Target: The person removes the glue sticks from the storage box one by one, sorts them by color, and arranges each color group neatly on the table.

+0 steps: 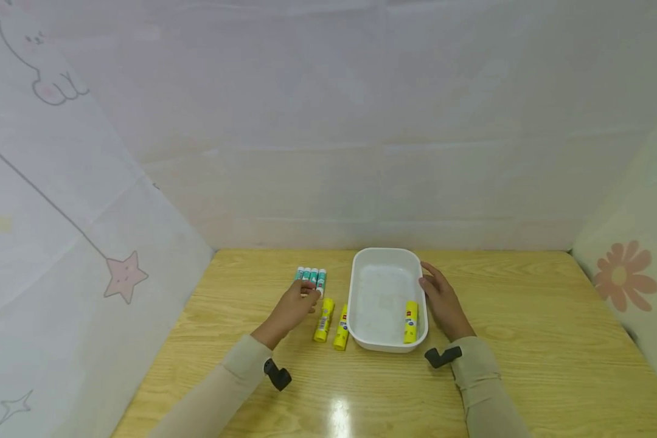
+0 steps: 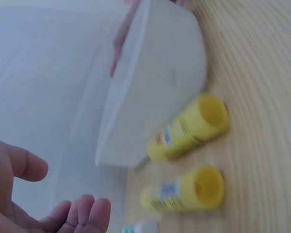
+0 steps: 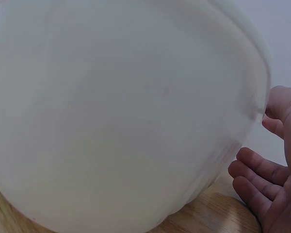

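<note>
My left hand (image 1: 294, 305) hovers by a row of several small green-and-white glue sticks (image 1: 314, 275), partly covering them. In the left wrist view its thumb and fingers stand apart, with nothing between them. Two yellow glue sticks, one (image 1: 323, 320) nearer that hand and another (image 1: 342, 328) beside the tray, lie on the table. A third yellow glue stick (image 1: 410, 322) is inside the white plastic tray (image 1: 385, 348), at its near right corner. My right hand (image 1: 442, 301) holds the tray's right rim between thumb and forefinger; its other fingers (image 3: 257, 170) are loosely bent outside the wall.
Everything stands on a wooden table (image 1: 525, 340). A pale cloth backdrop (image 1: 361, 152) rises behind its far edge, and printed cloth panels (image 1: 49, 243) flank it on both sides. Each wrist carries a small black camera (image 1: 277, 374).
</note>
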A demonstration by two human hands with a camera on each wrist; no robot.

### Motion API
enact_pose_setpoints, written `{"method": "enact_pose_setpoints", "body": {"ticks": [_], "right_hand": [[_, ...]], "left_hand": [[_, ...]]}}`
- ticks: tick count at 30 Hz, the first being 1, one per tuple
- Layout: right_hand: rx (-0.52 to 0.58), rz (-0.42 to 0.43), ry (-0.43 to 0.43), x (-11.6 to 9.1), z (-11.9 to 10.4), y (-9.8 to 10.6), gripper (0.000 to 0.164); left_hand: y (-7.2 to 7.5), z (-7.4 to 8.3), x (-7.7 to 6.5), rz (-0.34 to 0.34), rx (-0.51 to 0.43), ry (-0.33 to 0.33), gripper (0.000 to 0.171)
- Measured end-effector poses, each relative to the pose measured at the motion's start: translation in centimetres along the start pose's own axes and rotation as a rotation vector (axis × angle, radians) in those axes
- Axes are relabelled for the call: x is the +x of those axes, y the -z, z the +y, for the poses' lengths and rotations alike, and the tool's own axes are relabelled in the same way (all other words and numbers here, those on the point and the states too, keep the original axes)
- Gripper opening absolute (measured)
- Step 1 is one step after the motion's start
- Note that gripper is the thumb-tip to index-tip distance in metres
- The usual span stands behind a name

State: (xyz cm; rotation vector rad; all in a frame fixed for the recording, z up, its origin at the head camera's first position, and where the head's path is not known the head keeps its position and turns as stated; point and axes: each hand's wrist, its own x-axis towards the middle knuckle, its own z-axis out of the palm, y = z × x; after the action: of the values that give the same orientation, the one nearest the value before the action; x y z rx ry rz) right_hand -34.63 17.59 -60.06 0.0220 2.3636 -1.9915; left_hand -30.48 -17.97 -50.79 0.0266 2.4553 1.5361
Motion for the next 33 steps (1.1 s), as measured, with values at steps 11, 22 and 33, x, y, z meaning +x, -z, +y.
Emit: {"method": "enact_pose_setpoints", "body": {"ticks": [11, 22, 33], "right_hand": [[-0.037, -0.006, 0.000, -0.4, 0.2, 0.1, 0.050], [-0.024, -0.008, 0.008, -0.2, 0.1, 0.0, 0.052], [-0.032, -0.004, 0.008, -0.1, 0.0, 0.0, 0.052]], "left_hand": [[-3.6, 5.4, -1.4, -0.157, -0.332, 0.018, 0.053], [-7.3, 7.3, -0.1, -0.408, -0.507, 0.054, 0.063], [-11.7, 5.8, 2.6, -0.410, -0.648, 0.199, 0.061]]}}
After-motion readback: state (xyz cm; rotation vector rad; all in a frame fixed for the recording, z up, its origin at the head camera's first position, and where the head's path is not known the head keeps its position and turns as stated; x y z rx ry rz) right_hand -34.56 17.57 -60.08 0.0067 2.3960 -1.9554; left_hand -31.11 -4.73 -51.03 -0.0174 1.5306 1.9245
